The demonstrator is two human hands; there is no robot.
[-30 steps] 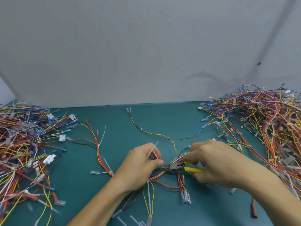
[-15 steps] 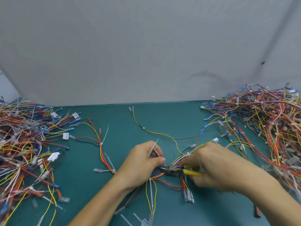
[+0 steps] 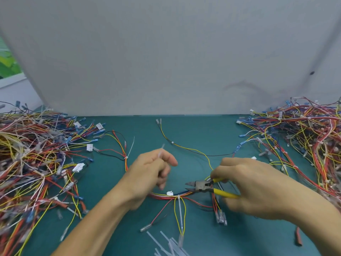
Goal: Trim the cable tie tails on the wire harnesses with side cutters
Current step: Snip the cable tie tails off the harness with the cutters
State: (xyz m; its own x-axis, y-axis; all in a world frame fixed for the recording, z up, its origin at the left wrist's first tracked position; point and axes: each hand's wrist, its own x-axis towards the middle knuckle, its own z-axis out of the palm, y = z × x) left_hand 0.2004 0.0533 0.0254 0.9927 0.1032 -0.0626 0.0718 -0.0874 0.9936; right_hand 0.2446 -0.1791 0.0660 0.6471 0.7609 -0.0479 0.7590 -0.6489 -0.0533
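left hand's (image 3: 153, 170) grip pinched a loose tie tail (image 3: 160, 154), right hand's (image 3: 245, 183) grip held the yellow side cutters (image 3: 203, 186), blades a bit apart, harness (image 3: 160, 195) lay on the surface (image 3: 203, 130)

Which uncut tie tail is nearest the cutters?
The tie tail on the middle harness, pointing toward the person, below the side cutters; the other tail lies beyond the left hand.

open yellow-handled side cutters (image 3: 202, 186) beside harness (image 3: 160, 196)
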